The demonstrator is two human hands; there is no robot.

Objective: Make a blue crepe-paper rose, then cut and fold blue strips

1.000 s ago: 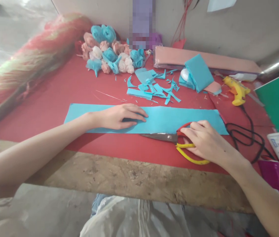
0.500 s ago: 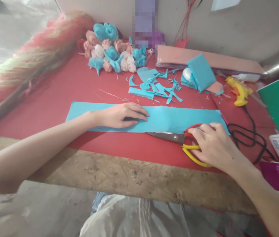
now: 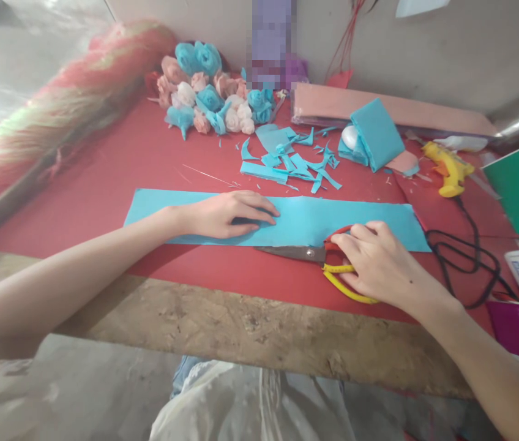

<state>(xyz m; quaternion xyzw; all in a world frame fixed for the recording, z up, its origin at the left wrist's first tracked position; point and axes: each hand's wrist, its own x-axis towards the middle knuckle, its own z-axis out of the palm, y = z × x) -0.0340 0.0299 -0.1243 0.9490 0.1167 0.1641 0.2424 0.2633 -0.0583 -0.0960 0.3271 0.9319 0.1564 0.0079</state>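
A long strip of blue crepe paper (image 3: 355, 215) lies across the red table covering (image 3: 223, 266). My left hand (image 3: 236, 214) rests flat on its left half, fingers outstretched and pointing right. In my right hand (image 3: 374, 260) is a pair of scissors (image 3: 294, 252) with one red and one yellow handle. Their blades point left along the strip's near edge and look nearly closed. Part of the handles is hidden by my fingers.
Blue scraps (image 3: 296, 162) lie behind the strip, with paper flowers (image 3: 209, 98) at the back left. A folded blue piece (image 3: 376, 135), a yellow glue gun (image 3: 450, 168) and its black cord (image 3: 475, 263) are to the right. A wooden edge (image 3: 250, 324) runs along the front.
My right hand has slid the scissors left along the near edge of the blue strip. The left hand stays in place on the paper.
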